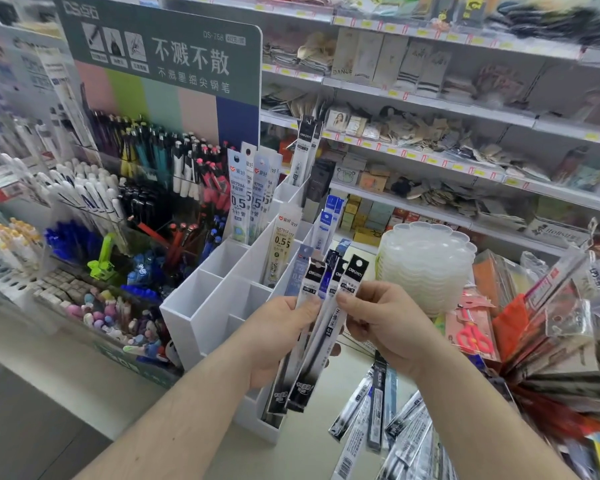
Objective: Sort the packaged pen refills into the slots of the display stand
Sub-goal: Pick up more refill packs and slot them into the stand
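A white display stand [222, 292] with stepped slots stands in front of me on the counter. Several of its slots hold refill packs: blue-white packs [253, 195] at the back left, a black-topped pack [305, 150] at the back, a cream pack [281, 247] in the middle. My left hand [278, 337] grips a fan of black-and-white refill packs [312, 341] over the stand's front right. My right hand [385, 323] pinches the top of the rightmost pack [352, 275] in that fan. A loose pile of refill packs [392, 424] lies on the counter below my right arm.
Pens and markers fill a rack [125, 188] left of the stand, under a green sign [167, 57]. A stack of clear plastic trays [426, 265] sits to the right. Packaged goods and scissors [475, 337] crowd the right edge. Store shelves run behind.
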`<move>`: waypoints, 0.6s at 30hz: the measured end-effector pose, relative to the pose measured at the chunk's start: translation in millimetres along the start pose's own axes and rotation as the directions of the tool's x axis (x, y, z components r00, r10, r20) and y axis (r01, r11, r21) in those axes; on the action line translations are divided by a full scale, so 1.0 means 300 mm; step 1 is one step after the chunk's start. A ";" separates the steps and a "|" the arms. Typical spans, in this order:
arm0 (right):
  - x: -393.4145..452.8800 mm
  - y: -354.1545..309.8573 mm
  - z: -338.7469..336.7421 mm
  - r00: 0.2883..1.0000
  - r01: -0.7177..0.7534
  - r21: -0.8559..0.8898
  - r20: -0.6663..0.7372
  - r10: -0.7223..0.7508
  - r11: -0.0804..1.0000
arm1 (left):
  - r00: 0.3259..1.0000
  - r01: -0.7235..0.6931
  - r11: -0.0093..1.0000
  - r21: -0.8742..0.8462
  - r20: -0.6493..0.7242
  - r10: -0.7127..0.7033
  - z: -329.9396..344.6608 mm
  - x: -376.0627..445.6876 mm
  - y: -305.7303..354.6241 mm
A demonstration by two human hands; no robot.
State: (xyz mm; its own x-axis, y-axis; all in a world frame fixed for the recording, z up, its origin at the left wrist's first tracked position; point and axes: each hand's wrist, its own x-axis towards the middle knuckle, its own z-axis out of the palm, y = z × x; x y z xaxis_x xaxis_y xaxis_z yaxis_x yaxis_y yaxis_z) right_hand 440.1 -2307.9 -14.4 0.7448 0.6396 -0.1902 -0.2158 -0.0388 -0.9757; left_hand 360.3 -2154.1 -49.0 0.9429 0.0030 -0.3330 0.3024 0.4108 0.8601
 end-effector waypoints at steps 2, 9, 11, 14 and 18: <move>-0.001 -0.005 0.001 0.999 -0.012 0.017 0.039 0.011 1.000 | 0.999 0.022 1.000 0.009 -0.034 -0.021 -0.004 0.008 -0.003; 0.023 0.011 0.018 0.998 0.060 -0.282 -0.013 -0.066 0.958 | 0.991 0.036 0.992 0.118 0.123 -0.050 0.006 0.003 -0.001; 0.024 0.009 0.012 0.994 0.076 -0.388 -0.042 -0.100 0.918 | 0.989 -0.021 0.973 0.229 0.150 -0.014 0.003 -0.008 0.004; 0.024 0.009 0.008 0.994 0.089 -0.322 -0.028 -0.103 0.943 | 0.986 -0.061 0.945 0.321 0.167 0.006 -0.001 -0.015 0.017; 0.019 0.011 0.024 0.997 0.072 -0.180 0.030 -0.067 0.981 | 0.985 -0.072 0.944 0.323 0.171 0.016 0.008 -0.013 0.033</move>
State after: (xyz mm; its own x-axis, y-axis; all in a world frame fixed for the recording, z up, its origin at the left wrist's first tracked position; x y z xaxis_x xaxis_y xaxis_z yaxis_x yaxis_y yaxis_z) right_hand 439.1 -2298.8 -17.9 0.7383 0.6636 -0.1206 -0.0447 -0.1304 -0.9905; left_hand 359.8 -2152.2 -38.3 0.9577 -0.1464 -0.2478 0.2627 0.0926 0.9604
